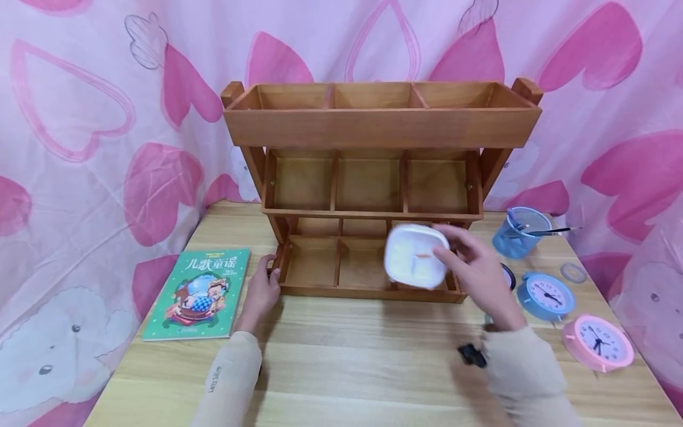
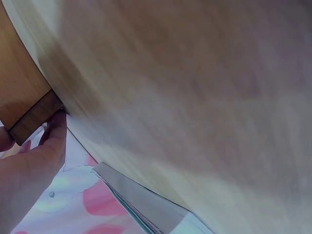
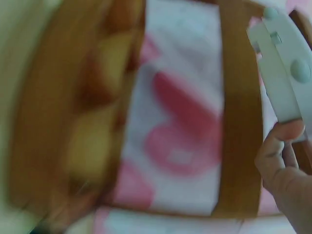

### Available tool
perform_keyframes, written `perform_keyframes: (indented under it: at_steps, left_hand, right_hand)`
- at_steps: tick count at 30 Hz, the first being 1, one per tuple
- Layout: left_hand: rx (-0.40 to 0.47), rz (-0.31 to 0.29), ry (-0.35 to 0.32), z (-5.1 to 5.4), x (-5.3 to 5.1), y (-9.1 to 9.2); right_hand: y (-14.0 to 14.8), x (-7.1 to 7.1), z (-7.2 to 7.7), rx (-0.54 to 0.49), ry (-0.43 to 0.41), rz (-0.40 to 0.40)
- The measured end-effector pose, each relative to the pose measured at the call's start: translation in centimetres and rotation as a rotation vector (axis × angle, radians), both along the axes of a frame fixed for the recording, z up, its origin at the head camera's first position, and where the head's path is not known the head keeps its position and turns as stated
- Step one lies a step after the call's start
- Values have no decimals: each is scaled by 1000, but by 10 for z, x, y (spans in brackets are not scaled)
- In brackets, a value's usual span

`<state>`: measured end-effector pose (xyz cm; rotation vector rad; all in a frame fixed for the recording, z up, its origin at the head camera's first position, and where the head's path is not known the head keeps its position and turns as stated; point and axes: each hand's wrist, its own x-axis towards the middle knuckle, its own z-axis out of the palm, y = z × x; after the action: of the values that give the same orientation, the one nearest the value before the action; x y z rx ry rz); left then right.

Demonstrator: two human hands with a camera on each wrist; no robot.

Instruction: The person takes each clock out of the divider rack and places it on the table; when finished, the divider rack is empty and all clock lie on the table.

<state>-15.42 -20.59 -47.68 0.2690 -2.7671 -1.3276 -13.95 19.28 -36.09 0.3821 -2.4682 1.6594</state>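
Note:
A wooden three-tier rack (image 1: 381, 127) with divided compartments stands at the back of the table. My left hand (image 1: 261, 295) grips the lower left end of the rack; in the left wrist view the fingers (image 2: 56, 134) and thumb lie on either side of its wooden end piece (image 2: 36, 117). Held in my right hand (image 1: 475, 270) is a white rounded-square alarm clock (image 1: 415, 256), blurred, in front of the bottom tier's right compartment. The right wrist view shows the clock's side with small round knobs (image 3: 301, 70), the thumb and fingers (image 3: 287, 130) pinching its lower edge.
A green book (image 1: 200, 296) lies on the left. To the right stand a blue mesh pen cup (image 1: 514, 243), a blue alarm clock (image 1: 546, 296), a pink alarm clock (image 1: 599, 343) and a roll of tape (image 1: 573, 273). A small black object (image 1: 472, 356) appears by the right sleeve.

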Motion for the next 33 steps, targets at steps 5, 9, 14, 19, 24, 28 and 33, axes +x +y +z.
perform_keyframes:
  at_steps: [5, 9, 14, 19, 24, 28, 33]
  left_hand:
    - [-26, -13, 3, -1, -1, 0]
    - [-38, -14, 4, -1, 0, -1]
    - [-28, -21, -4, 1, 1, -2]
    - [-10, -28, -8, 1, -1, -1]
    - [-3, -26, -12, 0, -2, -3]
    - [5, -28, -39, 0, -2, -3]
    - [13, -25, -53, 0, -2, -3]
  right_hand:
    - [73, 39, -34, 103, -103, -118]
    - [127, 73, -59, 132, -203, -186]
    - [185, 107, -89, 116, -403, -245]
    - [222, 118, -103, 239, -703, -264]
    - [236, 115, -111, 221, -868, -243]
    - [237, 111, -111, 392, -877, -240]
    - [233, 109, -113, 569, -743, -243]
